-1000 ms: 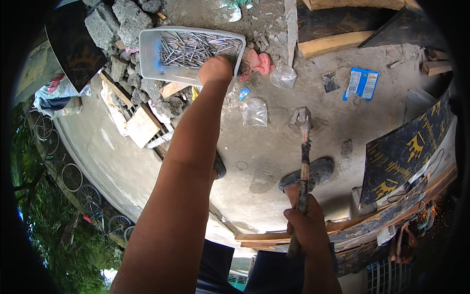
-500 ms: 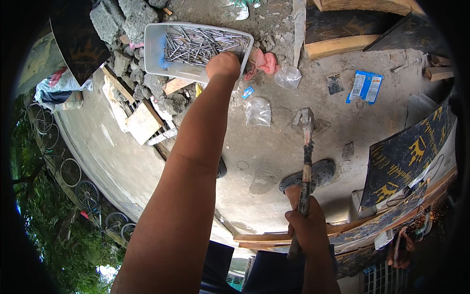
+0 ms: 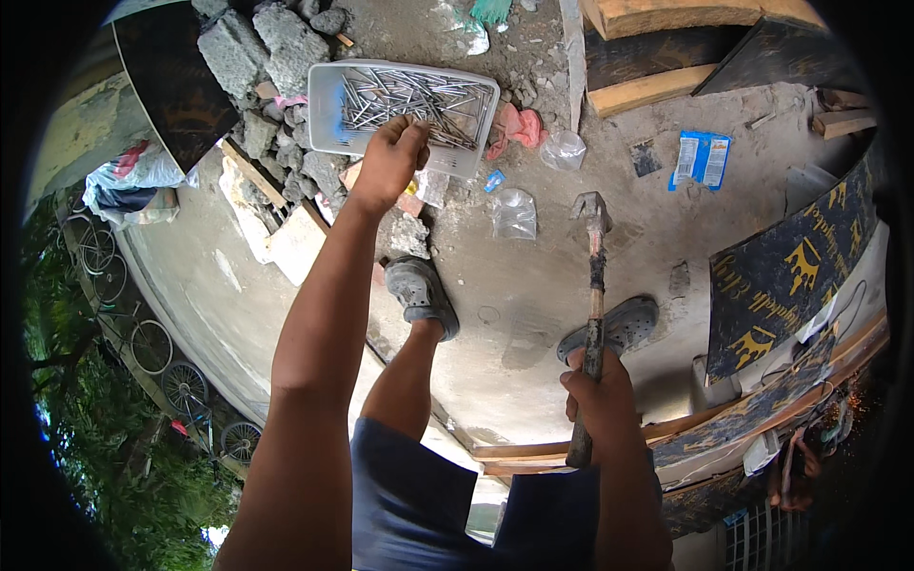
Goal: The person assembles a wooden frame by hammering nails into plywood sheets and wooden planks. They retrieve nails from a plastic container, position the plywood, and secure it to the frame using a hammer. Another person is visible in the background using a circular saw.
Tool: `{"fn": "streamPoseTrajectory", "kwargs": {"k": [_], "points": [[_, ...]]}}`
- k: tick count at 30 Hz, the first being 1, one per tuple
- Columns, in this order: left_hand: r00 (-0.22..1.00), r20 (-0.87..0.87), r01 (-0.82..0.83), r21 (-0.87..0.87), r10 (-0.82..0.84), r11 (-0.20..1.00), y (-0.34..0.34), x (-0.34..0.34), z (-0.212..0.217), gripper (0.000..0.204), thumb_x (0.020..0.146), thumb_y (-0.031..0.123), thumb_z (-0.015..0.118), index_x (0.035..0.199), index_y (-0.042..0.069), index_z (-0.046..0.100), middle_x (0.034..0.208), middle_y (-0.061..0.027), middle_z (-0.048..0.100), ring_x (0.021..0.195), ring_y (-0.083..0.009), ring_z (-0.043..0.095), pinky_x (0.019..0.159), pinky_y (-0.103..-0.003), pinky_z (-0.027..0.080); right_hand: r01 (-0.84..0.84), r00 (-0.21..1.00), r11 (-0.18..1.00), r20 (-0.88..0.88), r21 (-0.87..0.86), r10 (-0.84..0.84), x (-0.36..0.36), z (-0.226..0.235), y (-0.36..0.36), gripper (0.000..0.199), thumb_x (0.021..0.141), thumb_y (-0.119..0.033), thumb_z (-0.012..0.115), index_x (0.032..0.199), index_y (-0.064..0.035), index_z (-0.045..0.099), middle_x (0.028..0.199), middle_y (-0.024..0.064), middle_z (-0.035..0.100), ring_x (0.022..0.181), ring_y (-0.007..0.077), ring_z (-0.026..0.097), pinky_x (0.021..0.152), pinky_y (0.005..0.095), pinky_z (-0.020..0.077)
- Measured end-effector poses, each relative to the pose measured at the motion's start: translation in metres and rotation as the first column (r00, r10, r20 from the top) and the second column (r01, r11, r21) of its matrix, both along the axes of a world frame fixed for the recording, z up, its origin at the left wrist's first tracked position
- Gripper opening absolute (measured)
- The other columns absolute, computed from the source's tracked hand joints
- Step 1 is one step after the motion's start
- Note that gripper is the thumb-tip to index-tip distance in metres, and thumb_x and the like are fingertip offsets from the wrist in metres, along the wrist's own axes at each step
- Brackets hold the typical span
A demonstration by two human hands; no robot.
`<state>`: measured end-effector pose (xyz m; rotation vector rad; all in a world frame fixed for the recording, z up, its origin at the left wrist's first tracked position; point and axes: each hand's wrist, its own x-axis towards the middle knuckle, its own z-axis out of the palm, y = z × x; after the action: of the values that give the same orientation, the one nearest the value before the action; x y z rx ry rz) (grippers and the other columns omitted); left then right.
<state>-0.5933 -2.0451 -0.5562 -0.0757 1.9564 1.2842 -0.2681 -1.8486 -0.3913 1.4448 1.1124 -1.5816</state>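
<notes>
A clear plastic tub of loose steel nails lies on the ground at the upper middle. Over its near edge is my left hand, fingers closed in a pinch. Whether a nail is in that pinch cannot be told against the nails behind it. My right hand is wrapped round the lower handle of a hammer. The hammer's head points away from me, above the concrete.
Broken concrete lumps lie left of the tub. Plastic scraps and a blue wrapper litter the ground. Timber and a black printed board stand to the right. My sandalled feet are below; sparks fly near another person's hands at lower right.
My left hand has drawn back from the tub's right end toward its near edge, moving left. My left foot has come into view. My right hand still holds the hammer.
</notes>
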Motion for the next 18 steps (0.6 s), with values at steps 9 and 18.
{"fn": "streamPoseTrajectory", "kwargs": {"k": [9,18], "points": [[0.826,0.553,-0.182,0.442,-0.108,0.878,-0.026,0.092,0.205,0.021,0.106,0.021,0.055,0.099,0.001,0.057,0.089,-0.0107,0.066,0.081,-0.0216,0.07,0.075,-0.034,0.059,0.236,0.925,0.957,-0.34,0.171,-0.168,-0.043,0.064,-0.054,0.051,0.099,-0.016,0.066,0.148,-0.0115,0.052,0.082,0.0023,0.058,0.061,0.0064,0.053,0.056,0.0258,0.0484],[0.738,0.145,0.616,0.257,-0.659,0.745,-0.035,0.124,0.355,0.017,0.1,0.016,0.059,0.099,-0.001,0.058,0.084,-0.0162,0.069,0.077,-0.0308,0.071,0.069,-0.041,0.056,0.375,0.746,0.925,-0.615,0.068,-0.257,-0.044,0.189,-0.121,0.033,0.099,-0.023,0.072,0.125,-0.0031,0.067,0.089,0.0015,0.066,0.074,0.0034,0.057,0.063,0.0226,0.0467]]}}
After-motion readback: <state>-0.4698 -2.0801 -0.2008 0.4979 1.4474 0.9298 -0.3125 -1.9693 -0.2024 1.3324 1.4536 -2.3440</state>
